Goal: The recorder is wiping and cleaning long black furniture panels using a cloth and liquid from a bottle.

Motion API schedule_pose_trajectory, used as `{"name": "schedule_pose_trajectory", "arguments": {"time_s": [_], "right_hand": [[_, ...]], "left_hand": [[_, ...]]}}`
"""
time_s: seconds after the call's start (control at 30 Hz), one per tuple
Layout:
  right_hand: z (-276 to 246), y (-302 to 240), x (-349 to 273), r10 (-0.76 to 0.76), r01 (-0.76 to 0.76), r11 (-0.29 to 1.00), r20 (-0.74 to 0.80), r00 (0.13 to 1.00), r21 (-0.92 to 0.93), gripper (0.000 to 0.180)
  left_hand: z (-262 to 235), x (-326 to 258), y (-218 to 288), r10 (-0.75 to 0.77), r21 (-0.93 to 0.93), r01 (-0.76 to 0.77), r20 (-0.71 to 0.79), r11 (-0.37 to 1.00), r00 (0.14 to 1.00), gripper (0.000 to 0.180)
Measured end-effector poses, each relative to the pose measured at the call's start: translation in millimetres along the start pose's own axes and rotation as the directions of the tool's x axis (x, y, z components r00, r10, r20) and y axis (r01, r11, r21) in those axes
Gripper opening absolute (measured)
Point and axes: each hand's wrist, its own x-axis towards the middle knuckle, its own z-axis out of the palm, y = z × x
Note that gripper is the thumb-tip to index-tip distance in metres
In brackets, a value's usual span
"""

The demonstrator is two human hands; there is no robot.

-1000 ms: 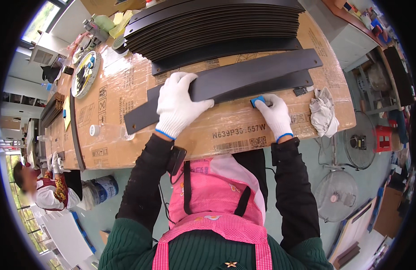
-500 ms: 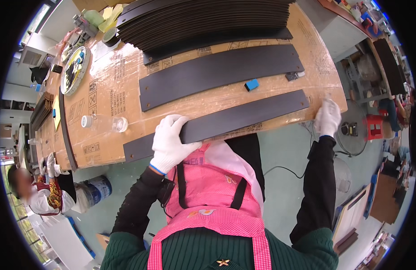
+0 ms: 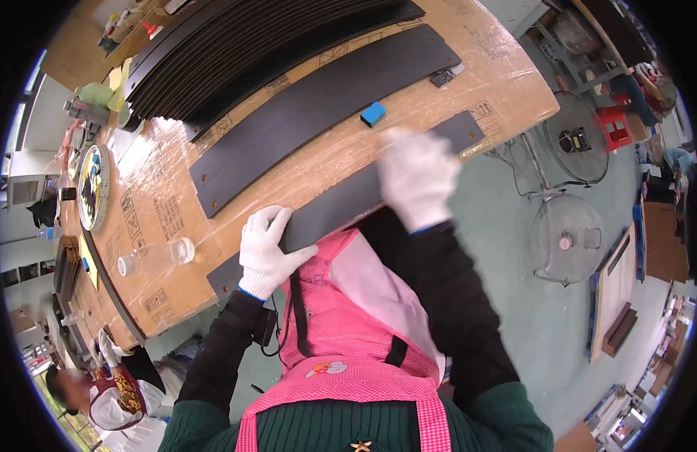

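A long dark-grey board (image 3: 333,205) with a hole near each end lies along the near edge of the table, in front of my pink apron. Across its left part is my white-gloved left hand (image 3: 267,252), gripping it with the thumb toward me and the fingers on the far side. My right hand (image 3: 420,177), also gloved, is smeared by motion over the board's right half; its fingers cannot be made out. Beyond lies a wider dark board (image 3: 318,109), and between the two boards sits a small blue block (image 3: 373,114).
A stack of dark boards (image 3: 250,56) fills the table's far side. A small dark packet (image 3: 443,76) lies by the wider board's right end. At left are a clear bottle (image 3: 156,256) and a round tray (image 3: 93,188). A fan (image 3: 567,239) stands right; another person (image 3: 100,388) is at lower left.
My right hand has come left from the table's right corner to over the near board. My left hand still grips the board. The whole view has turned and shifted.
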Motion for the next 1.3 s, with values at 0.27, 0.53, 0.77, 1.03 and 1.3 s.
{"name": "schedule_pose_trajectory", "arguments": {"time_s": [0.27, 0.53, 0.77, 1.03, 1.3], "right_hand": [[-13, 168, 99, -0.073, 0.089, 0.904, 0.054, 0.996, -0.419, 0.017], [-15, 64, 46, -0.092, 0.094, 0.995, 0.066, 0.994, -0.030, 0.022], [-30, 188, 101, -0.107, 0.073, 0.935, -0.078, 0.991, -0.348, 0.029], [-18, 84, 51, -0.021, 0.032, 0.995, 0.124, 0.992, -0.094, 0.020], [-37, 85, 59, 0.148, -0.101, 0.972, 0.218, 0.965, -0.214, 0.035]], "left_hand": [[1, 10, 5, 0.007, -0.004, -0.007, -0.009, 1.000, 1.000, 0.073], [2, 2, 1, 0.025, 0.016, -0.024, -0.050, 1.000, 0.998, 0.073], [9, 7, 3, 0.034, 0.021, -0.033, -0.035, 0.999, 0.999, 0.074], [7, 6, 2, 0.038, 0.000, -0.038, -0.048, 0.999, 0.998, 0.072], [8, 4, -5, 0.019, -0.005, -0.019, -0.035, 1.000, 0.999, 0.070]]}}
